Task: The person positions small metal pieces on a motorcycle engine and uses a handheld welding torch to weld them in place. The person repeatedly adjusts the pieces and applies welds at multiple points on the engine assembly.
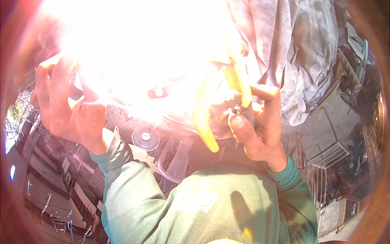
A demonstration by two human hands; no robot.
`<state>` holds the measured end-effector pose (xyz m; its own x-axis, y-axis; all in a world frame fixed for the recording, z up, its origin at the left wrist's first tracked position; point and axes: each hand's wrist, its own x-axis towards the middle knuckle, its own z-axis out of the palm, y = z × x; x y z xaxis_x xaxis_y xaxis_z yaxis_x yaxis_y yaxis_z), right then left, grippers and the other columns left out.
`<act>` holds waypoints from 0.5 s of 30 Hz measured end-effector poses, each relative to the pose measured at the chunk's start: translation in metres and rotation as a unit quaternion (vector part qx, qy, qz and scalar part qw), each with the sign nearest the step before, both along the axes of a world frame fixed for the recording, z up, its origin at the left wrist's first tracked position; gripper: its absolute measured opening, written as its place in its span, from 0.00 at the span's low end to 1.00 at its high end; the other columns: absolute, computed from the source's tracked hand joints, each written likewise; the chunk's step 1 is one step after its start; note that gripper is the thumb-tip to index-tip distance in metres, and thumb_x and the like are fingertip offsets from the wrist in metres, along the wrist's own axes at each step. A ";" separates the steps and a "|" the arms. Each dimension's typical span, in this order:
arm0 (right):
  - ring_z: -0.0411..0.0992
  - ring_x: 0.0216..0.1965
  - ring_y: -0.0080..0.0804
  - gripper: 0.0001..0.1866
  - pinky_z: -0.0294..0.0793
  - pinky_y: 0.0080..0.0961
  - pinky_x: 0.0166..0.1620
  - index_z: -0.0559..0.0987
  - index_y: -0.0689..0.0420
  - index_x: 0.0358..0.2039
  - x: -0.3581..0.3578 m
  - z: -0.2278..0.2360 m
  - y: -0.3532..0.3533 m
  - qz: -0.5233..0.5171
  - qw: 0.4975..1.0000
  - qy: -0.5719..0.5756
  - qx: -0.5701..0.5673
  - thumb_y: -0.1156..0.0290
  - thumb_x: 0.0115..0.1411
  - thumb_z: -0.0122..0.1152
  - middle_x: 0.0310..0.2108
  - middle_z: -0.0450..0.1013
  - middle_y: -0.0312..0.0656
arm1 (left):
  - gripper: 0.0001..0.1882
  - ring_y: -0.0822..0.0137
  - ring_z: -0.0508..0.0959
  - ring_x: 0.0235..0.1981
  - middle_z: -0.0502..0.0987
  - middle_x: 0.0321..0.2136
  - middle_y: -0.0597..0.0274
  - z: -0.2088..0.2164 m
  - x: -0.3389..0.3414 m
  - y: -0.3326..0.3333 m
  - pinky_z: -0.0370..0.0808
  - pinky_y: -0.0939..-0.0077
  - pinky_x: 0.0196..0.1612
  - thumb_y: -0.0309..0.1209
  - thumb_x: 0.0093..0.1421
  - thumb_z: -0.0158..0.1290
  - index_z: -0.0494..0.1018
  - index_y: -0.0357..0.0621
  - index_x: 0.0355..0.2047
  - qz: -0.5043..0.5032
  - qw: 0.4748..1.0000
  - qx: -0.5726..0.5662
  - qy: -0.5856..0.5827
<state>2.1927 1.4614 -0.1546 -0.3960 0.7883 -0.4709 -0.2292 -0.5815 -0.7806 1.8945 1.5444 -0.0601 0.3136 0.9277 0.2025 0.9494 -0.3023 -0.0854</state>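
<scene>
Yellow item [244, 87] with two curved strips is located right of center, at the right hand [262, 132]; its exact kind cannot be determined. Thumb and forefinger of this hand are closed about the near end of the right strip, while the left strip [206, 130] hangs free toward the wearer. The left hand [79, 116] is raised well apart at the far left, fingers bent; whether it grips anything cannot be told. Handling estimate: light, moderately stiff, since the strips appear to keep their curve; the smooth-looking surface may slip. Recommended hold: the near end of the right strip, between thumb and forefinger, without pulling the strips apart. Visibility limits: intense glare erases the far left and center, including the left fingertips and the far ends of the strips, so any joint between them is concealed. The small parts at the right thumb are indistinct. Grey cloth [313, 61] at the far right is cut off by the view's edge and partly bleached.
</scene>
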 end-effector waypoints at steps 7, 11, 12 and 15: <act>0.81 0.42 0.32 0.32 0.79 0.26 0.44 0.63 0.69 0.60 0.019 0.001 -0.008 0.046 0.997 -0.052 0.025 0.68 0.65 0.70 0.43 0.80 0.55 | 0.09 0.71 0.79 0.31 0.81 0.31 0.63 -0.001 0.024 0.014 0.71 0.77 0.40 0.27 0.58 0.68 0.86 0.43 0.40 0.022 0.999 -0.041 0.009; 0.78 0.49 0.38 0.33 0.80 0.32 0.50 0.58 0.69 0.62 0.033 0.000 -0.020 -0.008 0.999 0.002 0.048 0.69 0.66 0.68 0.53 0.71 0.57 | 0.08 0.73 0.78 0.32 0.80 0.31 0.68 -0.003 0.033 0.022 0.65 0.77 0.43 0.31 0.59 0.67 0.86 0.46 0.39 0.030 0.997 -0.063 0.016; 0.77 0.51 0.40 0.34 0.80 0.34 0.52 0.57 0.69 0.62 0.036 0.000 -0.024 -0.018 0.999 0.019 0.046 0.69 0.67 0.67 0.55 0.68 0.57 | 0.09 0.72 0.78 0.33 0.79 0.32 0.68 -0.006 0.034 0.024 0.64 0.75 0.44 0.33 0.59 0.67 0.85 0.47 0.39 0.025 0.997 -0.069 0.017; 0.77 0.49 0.38 0.36 0.80 0.34 0.50 0.55 0.66 0.63 0.045 -0.001 -0.029 -0.055 0.995 0.049 0.062 0.68 0.67 0.67 0.55 0.68 0.57 | 0.10 0.70 0.78 0.37 0.79 0.33 0.69 -0.018 0.035 0.030 0.62 0.72 0.46 0.36 0.60 0.66 0.85 0.48 0.40 0.006 0.996 -0.073 0.044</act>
